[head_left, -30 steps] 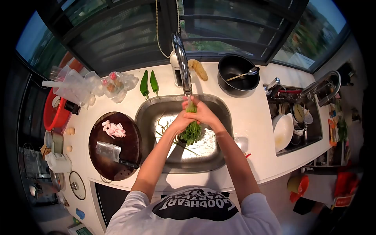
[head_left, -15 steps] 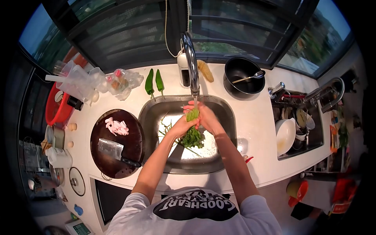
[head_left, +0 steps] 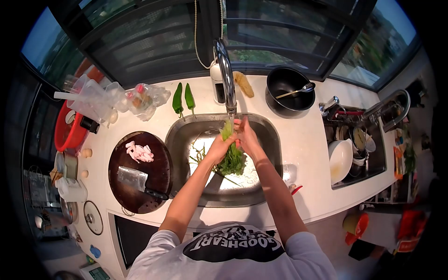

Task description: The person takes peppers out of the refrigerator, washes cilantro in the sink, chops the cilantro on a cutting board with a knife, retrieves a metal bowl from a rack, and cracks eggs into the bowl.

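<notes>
A bunch of leafy green herbs (head_left: 232, 162) hangs over the steel sink (head_left: 175, 140), its pale stem end up under the tap (head_left: 227, 79) and its leaves pointing toward me. My left hand (head_left: 219, 149) is closed round the stems. Right beside it, my right hand (head_left: 248, 137) has its fingers stretched up by the running water, close against the stem end; whether it touches the stems is hard to see. Loose green stalks (head_left: 198, 153) lie in the sink on the left.
Left of the sink, a round dark chopping board (head_left: 126, 196) carries a cleaver (head_left: 133, 178) and pale meat pieces (head_left: 139, 152). Two green chillies (head_left: 178, 100) lie behind the sink. A black pot (head_left: 290, 105) with a spoon stands back right, near a second sink (head_left: 357, 179) holding dishes.
My right hand has turned more upright and shifted slightly right, its fingers now raised beside the stems. My left hand still grips the bunch, which has moved little.
</notes>
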Motion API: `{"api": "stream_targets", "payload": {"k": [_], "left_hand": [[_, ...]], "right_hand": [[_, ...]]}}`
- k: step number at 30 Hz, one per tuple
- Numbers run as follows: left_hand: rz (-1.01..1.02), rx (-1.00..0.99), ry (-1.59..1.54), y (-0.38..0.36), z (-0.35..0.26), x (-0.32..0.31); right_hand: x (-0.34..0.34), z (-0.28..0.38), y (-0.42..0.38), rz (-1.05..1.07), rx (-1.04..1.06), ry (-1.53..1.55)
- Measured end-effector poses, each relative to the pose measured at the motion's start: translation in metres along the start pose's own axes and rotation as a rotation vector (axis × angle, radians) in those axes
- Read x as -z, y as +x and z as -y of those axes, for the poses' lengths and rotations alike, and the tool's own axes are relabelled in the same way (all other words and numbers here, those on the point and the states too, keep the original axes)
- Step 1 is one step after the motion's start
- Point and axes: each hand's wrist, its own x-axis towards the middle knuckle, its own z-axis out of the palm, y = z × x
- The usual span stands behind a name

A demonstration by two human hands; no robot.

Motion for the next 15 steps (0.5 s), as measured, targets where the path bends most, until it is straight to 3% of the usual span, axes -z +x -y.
{"api": "stream_targets", "payload": {"k": [3,7,11,14,15], "left_hand": [[-0.303,0.06,-0.191,0.004,-0.007,-0.004],[-0.485,-0.006,0.08,0.026,0.025,-0.003],[-0.37,0.031,0.568,0.027,0.018,-0.001],[-0.206,-0.046,0.279,0.01,-0.005,-0.024],[-0.161,-0.038,0.196,0.008,-0.004,-0.022]], "right_hand": [[-0.004,-0.023,-0.019,0.223,0.2,-0.141],[-0.002,-0.053,-0.014,0.176,0.294,-0.434],[0.009,-0.068,-0.013,0.108,0.342,-0.524],[-0.017,-0.026,-0.04,-0.083,0.153,-0.554],[-0.009,-0.032,-0.036,-0.08,0.175,-0.39]]}}
